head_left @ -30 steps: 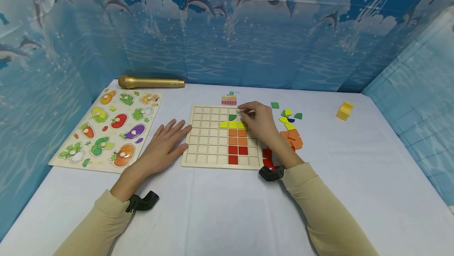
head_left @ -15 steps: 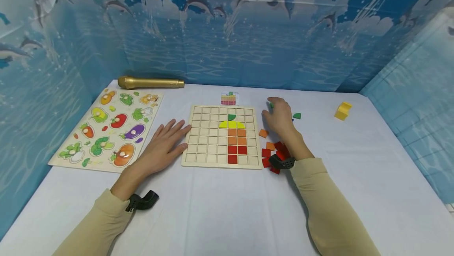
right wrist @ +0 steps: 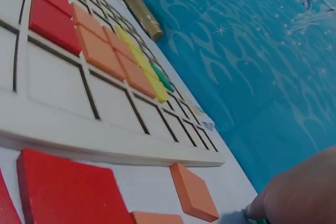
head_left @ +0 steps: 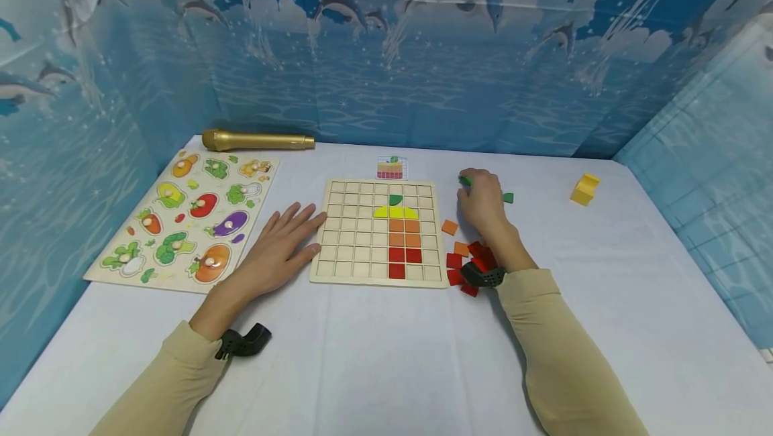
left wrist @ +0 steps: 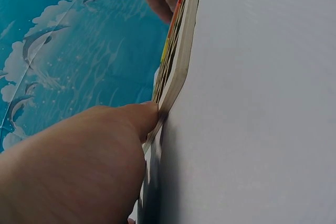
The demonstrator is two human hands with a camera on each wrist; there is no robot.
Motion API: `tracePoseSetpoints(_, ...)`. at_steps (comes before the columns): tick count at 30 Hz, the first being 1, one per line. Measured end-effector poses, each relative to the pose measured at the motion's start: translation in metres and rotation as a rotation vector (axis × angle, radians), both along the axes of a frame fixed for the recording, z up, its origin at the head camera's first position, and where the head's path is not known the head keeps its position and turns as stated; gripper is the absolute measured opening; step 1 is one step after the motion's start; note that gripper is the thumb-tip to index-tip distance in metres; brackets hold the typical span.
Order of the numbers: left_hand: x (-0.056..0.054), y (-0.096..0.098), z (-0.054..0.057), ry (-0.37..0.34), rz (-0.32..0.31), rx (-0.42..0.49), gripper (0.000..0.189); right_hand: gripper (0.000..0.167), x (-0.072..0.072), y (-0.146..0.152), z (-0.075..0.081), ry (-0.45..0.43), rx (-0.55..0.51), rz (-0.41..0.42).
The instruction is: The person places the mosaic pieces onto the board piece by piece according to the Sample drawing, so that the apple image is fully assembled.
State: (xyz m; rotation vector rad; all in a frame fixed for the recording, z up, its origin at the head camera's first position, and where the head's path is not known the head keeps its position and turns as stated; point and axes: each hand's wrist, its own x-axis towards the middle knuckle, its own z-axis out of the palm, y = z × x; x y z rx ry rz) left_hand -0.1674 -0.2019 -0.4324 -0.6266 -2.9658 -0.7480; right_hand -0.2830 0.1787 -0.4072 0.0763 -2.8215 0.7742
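The wooden grid board (head_left: 356, 235) lies mid-table. In its cells are red, orange and yellow tiles and a green leaf-shaped tile (head_left: 395, 200). My left hand (head_left: 280, 251) lies with fingers spread, its thumb and a fingertip touching the board's left edge; in the left wrist view the thumb (left wrist: 139, 116) presses that edge. Right of the board, my right hand (head_left: 485, 202) is lowered to the table, curled fingers pinching a green tile (head_left: 464, 181). Only a sliver of that tile shows in the right wrist view. The hand hides some loose tiles beneath it.
Loose red tiles (head_left: 454, 260) and orange tiles (head_left: 449, 227) lie right of the board, with another green tile (head_left: 508, 198) beyond the hand. A pattern card (head_left: 391, 168), gold microphone (head_left: 260, 140), vegetable puzzle (head_left: 181, 221) and yellow block (head_left: 584, 189) surround them.
My right hand has moved right from the board's upper right to the loose tiles and now pinches a green one. Orange tiles there have shifted. My left hand has stayed put.
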Motion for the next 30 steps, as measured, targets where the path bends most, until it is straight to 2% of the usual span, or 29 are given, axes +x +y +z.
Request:
tracePoseSetpoints(6, 0.0, 0.0, 0.001, -0.007, 0.004, -0.004, 0.062, 0.034, 0.0, -0.003, 0.0, 0.025, 0.0, 0.055)
tracePoseSetpoints(12, 0.0, -0.001, 0.0, -0.012, 0.008, -0.004, 0.062, 0.047, -0.001, -0.005, -0.001, -0.004, -0.051, 0.04)
tracePoseSetpoints(16, 0.0, -0.001, -0.001, -0.014, 0.009, -0.006, 0.062, 0.051, -0.002, -0.006, -0.002, -0.008, -0.124, 0.042)
tracePoseSetpoints(22, 0.001, -0.001, 0.0, -0.005, 0.002, -0.001, 0.062, 0.048, 0.005, -0.021, 0.002, -0.056, -0.283, 0.168)
tracePoseSetpoints(30, 0.001, 0.0, 0.001, 0.017, -0.007, 0.012, 0.061, 0.04, 0.015, -0.051, 0.0, 0.012, -0.289, 0.261)
